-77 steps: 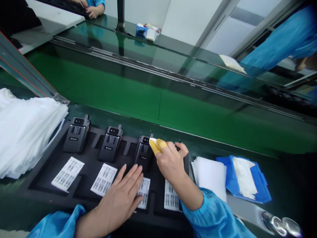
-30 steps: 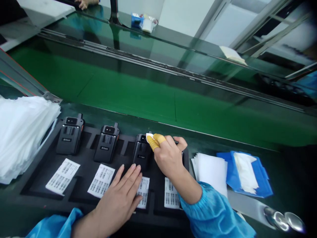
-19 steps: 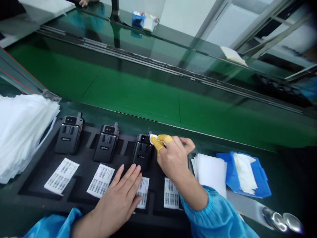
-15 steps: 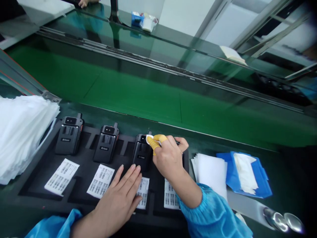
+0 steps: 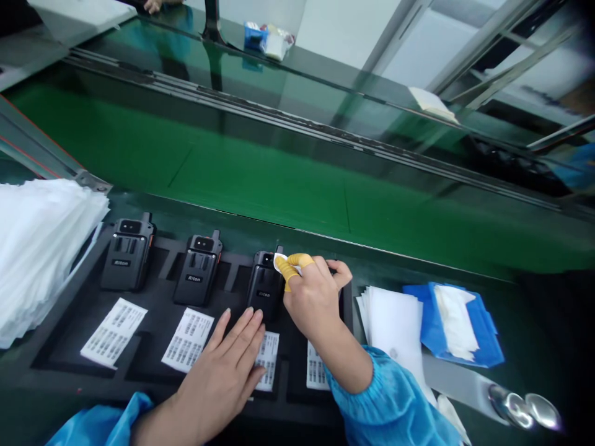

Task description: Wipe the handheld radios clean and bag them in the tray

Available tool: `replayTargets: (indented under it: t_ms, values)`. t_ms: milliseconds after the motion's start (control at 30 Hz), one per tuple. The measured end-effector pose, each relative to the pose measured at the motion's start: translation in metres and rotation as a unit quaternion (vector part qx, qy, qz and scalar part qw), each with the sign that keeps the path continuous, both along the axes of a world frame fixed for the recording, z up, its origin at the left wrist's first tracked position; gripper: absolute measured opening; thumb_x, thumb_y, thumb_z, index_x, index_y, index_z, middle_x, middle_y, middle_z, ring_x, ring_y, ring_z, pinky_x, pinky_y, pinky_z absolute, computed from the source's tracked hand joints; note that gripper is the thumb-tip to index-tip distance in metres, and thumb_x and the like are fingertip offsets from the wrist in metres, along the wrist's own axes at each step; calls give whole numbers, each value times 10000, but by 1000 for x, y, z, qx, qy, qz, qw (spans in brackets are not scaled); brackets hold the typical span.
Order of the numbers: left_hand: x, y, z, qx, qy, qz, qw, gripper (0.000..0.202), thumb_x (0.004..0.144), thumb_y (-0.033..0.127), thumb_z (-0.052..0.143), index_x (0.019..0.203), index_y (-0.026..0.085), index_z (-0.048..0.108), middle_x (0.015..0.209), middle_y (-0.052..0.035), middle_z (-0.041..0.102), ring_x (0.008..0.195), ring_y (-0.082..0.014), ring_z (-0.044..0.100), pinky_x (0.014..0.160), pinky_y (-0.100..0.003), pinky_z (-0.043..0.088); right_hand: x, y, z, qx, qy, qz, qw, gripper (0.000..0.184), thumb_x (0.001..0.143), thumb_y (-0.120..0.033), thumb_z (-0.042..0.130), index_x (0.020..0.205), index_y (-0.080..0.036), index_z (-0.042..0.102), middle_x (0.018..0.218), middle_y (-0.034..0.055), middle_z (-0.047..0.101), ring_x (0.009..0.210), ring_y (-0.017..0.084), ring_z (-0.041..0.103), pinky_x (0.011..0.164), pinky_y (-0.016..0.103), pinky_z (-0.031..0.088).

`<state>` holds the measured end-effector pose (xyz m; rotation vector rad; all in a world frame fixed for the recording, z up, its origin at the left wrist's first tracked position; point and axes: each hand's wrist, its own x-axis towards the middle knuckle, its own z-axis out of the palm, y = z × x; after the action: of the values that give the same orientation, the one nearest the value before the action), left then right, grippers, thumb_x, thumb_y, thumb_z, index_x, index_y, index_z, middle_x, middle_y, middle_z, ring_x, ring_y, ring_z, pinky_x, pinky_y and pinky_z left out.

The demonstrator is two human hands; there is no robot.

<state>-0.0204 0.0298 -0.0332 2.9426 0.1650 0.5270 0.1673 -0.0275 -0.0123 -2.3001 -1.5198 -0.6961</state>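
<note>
Right hand (image 5: 310,297) is pinching a small white wipe (image 5: 280,261) against the third radio (image 5: 266,286); left hand (image 5: 227,365) is lying flat, fingers spread, on the label sheet (image 5: 268,360).

Factory line: green conveyor belt (image 5: 260,179)
</note>
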Motion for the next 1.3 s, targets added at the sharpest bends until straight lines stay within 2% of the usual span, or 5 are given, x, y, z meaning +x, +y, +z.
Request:
replayTargets:
  t_ms: [467, 700, 967, 1133, 1300]
  values:
    - [1, 1, 3, 0, 5, -7, 1000, 362, 967, 273, 376, 1182, 94, 606, 1296, -107, 598, 1231, -223, 521, 1175, -411, 82, 0, 3, 5, 0, -23, 11, 1000, 252, 624, -1, 499, 474, -199, 539, 664, 12, 522, 745, 176, 421, 854, 402, 192]
    - [1, 2, 4, -3, 2, -7, 1000, 362, 965, 274, 382, 1183, 97, 609, 1296, -103, 599, 1239, -229, 515, 1175, -413, 80, 1, -11, 9, 6, 3, -24, 1000, 227, 609, -6, 502, 516, -194, 590, 663, 14, 511, 727, 167, 420, 842, 399, 211]
    - [1, 2, 2, 3, -9, -5, 1000, 355, 965, 269, 383, 1189, 102, 601, 1291, -111, 601, 1241, -225, 512, 1175, -421, 97, -5, 3, 4, -2, -10, -14, 1000, 251, 630, 4, 494, 479, -189, 546, 649, 8, 498, 756, 168, 413, 862, 404, 186]
    - [0, 6, 4, 39, 9, -27, 999, 357, 931, 233, 429, 1220, 89, 579, 1324, -118, 574, 1232, -230, 520, 1178, -422, 58, -1, -7, 8, 4, 5, -50, 999, 239, 642, -9, 481, 550, -194, 601, 668, 16, 515, 750, 176, 414, 845, 409, 200]
    - [0, 8, 5, 63, 10, -35, 997, 367, 902, 209, 452, 1226, 84, 571, 1323, -132, 571, 1234, -245, 519, 1171, -446, 96, -8, -1, 1, 13, 1, -22, 1000, 243, 676, -5, 500, 534, -190, 572, 717, 17, 544, 761, 173, 419, 851, 401, 200]
